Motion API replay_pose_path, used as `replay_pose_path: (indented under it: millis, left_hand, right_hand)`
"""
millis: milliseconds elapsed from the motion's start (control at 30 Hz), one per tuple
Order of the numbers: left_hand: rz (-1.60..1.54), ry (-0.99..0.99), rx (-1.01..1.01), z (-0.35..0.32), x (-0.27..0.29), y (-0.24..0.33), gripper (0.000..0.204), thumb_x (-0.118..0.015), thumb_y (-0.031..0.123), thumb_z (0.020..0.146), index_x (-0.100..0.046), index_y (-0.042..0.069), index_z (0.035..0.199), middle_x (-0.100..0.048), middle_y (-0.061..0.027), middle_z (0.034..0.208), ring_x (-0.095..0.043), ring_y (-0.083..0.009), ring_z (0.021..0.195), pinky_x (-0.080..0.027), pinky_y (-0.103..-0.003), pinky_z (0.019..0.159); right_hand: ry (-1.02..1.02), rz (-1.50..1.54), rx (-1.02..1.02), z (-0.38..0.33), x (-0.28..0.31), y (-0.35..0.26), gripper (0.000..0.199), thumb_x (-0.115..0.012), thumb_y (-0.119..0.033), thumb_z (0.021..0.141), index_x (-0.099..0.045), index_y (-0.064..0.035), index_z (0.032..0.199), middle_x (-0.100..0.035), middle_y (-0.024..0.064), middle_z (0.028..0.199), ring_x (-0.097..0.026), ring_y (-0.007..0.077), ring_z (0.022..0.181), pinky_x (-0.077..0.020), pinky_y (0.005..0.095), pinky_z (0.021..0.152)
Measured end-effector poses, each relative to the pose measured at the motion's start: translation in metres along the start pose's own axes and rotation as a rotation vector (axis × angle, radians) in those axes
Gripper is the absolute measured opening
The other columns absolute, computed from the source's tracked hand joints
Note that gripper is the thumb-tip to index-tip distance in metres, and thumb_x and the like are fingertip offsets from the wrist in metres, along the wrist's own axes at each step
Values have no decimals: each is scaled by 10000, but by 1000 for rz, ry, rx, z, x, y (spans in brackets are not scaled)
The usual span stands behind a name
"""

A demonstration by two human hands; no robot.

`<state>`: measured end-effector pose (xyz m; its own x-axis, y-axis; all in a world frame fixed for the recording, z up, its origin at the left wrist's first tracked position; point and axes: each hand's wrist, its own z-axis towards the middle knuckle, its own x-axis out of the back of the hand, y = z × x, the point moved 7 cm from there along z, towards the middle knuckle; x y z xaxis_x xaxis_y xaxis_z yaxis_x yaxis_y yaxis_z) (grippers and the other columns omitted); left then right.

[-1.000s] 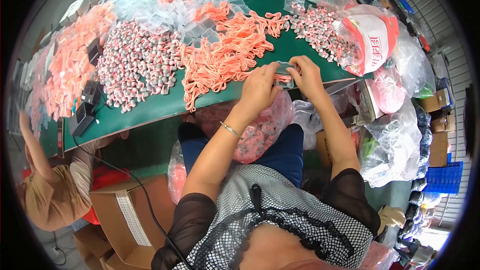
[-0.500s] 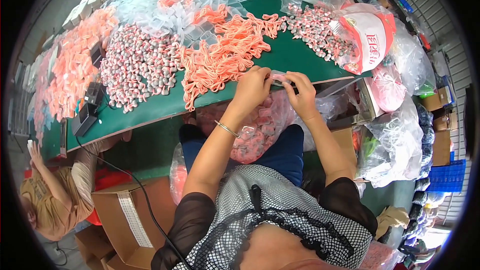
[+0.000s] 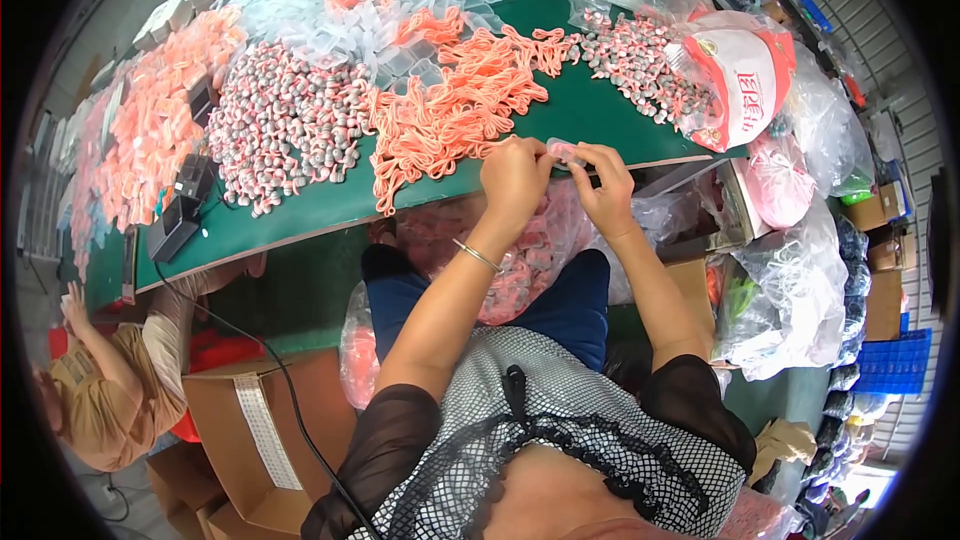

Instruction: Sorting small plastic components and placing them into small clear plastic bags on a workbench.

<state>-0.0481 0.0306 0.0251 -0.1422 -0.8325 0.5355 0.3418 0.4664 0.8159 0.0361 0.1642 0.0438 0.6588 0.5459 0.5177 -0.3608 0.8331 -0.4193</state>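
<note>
Both hands meet over the front edge of the green table (image 3: 330, 212). Between them is a small clear plastic box (image 3: 561, 151) with something pink in it. My right hand (image 3: 606, 190) pinches its right end between thumb and fingers. My left hand (image 3: 515, 182) is closed at the box's left end, its fingertips partly hidden behind the back of the hand. Just beyond the left hand lies a heap of looped orange cords (image 3: 450, 110). Left of the cords spreads a pile of small grey-and-pink pieces (image 3: 285, 125), and behind them are loose clear plastic boxes (image 3: 350, 40).
A red-and-white bag (image 3: 745, 85) lies at the right beside more grey-and-pink pieces (image 3: 645, 65). Filled pink boxes (image 3: 160, 110) cover the far left. A black cable (image 3: 270, 350) hangs from a black device (image 3: 178, 225). A co-worker (image 3: 115, 390) sits at left, near a cardboard box (image 3: 270, 440).
My left hand has shifted slightly right and its fingers look more curled beside the box. The box has tilted a little; my right hand still pinches it. The co-worker's hand has moved slightly.
</note>
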Motion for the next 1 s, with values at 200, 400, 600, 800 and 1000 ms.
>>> replay_pose_path:
  millis: [200, 400, 600, 800, 1000]
  left_hand:
    - [-21, 230, -225, -14, 8, 10, 221, -748, 257, 806, -737, 37, 791, -665, -126, 684, -653, -320, 673, -513, -408, 655]
    - [27, 166, -142, -12, 2, 6, 172, -748, 202, 790, -735, 30, 794, -662, -140, 765, -651, -314, 729, -506, -405, 657]
    - [66, 156, -246, -28, 8, 10, 118, -726, 120, 774, -747, 61, 873, -649, -114, 792, -612, -315, 811, -479, -425, 719]
    - [239, 56, -354, -42, 19, 18, 333, -709, 86, 740, -686, 64, 1071, -602, -99, 981, -573, -305, 930, -469, -419, 768]
    - [105, 4, -685, -19, 13, 31, 357, -709, 60, 757, -639, 51, 1108, -607, -111, 1124, -597, -324, 979, -498, -409, 844]
  right_hand:
    - [19, -11, 11, -1, -1, -1, 225, -737, 6, 766, -652, -20, 973, -668, 143, 967, -663, 303, 902, -551, 367, 763]
    - [31, -19, 28, -4, -2, -1, 223, -732, -4, 774, -646, -15, 980, -666, 147, 976, -658, 315, 910, -547, 381, 782]
    - [2, -50, 88, -9, -3, -1, 248, -731, 1, 762, -645, -10, 995, -662, 150, 1013, -649, 330, 946, -539, 396, 831]
    - [-27, -66, 128, -11, -1, -3, 286, -741, 2, 734, -645, -4, 1004, -651, 153, 1056, -638, 338, 980, -532, 403, 864]
    - [-69, -32, 129, -10, -3, -3, 352, -758, 6, 701, -632, -17, 1030, -637, 144, 1043, -626, 340, 968, -526, 406, 849]
